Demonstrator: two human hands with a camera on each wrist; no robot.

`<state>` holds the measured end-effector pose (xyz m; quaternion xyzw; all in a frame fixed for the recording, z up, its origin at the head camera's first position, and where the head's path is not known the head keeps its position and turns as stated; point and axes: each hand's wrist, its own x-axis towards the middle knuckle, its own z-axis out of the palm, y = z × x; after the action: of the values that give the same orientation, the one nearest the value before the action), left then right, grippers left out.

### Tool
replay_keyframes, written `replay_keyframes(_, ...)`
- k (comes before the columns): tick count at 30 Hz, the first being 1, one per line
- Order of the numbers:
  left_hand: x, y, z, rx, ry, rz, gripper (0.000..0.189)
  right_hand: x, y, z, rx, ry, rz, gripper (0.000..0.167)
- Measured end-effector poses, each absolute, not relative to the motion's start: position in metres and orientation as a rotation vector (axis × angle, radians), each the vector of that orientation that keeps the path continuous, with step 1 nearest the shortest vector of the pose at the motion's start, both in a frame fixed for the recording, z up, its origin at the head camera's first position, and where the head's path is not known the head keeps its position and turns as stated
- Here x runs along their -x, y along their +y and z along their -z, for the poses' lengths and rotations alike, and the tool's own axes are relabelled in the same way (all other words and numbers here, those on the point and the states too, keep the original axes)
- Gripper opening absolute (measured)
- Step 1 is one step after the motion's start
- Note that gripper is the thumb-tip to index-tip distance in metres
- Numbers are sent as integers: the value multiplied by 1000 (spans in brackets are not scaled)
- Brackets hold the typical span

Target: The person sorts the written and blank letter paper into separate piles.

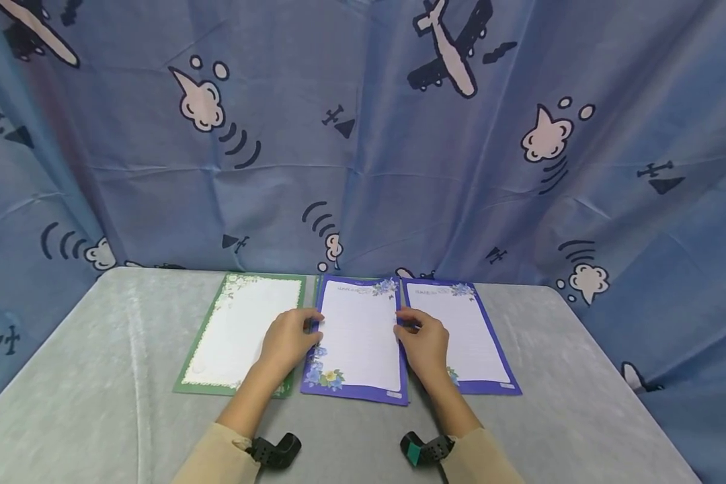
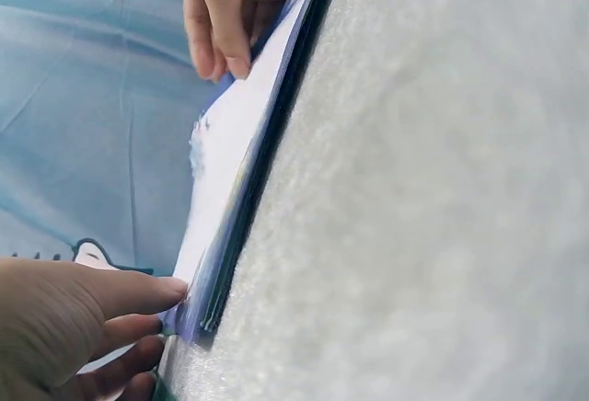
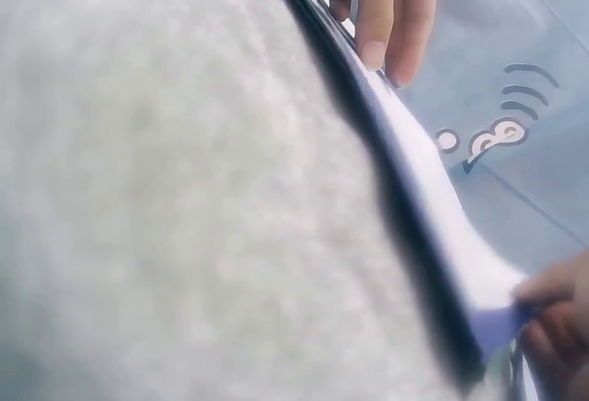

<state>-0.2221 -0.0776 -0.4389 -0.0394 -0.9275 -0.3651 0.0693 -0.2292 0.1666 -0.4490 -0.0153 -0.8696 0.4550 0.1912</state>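
Both hands are at the middle blue-bordered sheet of floral writing paper (image 1: 363, 336), one at either side edge. My left hand (image 1: 290, 336) pinches its left edge, the thumb on top in the left wrist view. The right hand (image 1: 425, 338) pinches the right edge, and the paper curves up towards those fingers (image 3: 557, 295) in the right wrist view. Beneath this sheet lie more layers, seen as a dark stacked edge (image 2: 267, 171) in the left wrist view. A sliver of green border shows behind its top.
A green-bordered sheet (image 1: 248, 329) lies on the left, partly under my left forearm. On the right lies another blue-bordered sheet (image 1: 466, 336), partly behind my right hand. All rest on a grey cloth-covered table (image 1: 97, 403), with a blue patterned curtain (image 1: 278, 134) behind.
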Motion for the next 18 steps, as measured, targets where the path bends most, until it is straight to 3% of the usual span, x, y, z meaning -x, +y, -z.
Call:
replay_keyframes(10, 227, -80, 440, 113, -2787, 1130, 26, 233, 165, 452, 47, -2457, -1255, 11)
replay_keyframes(18, 226, -81, 443, 107, -2787, 1155, 25, 231, 170, 454, 33, -2484, -1306, 16)
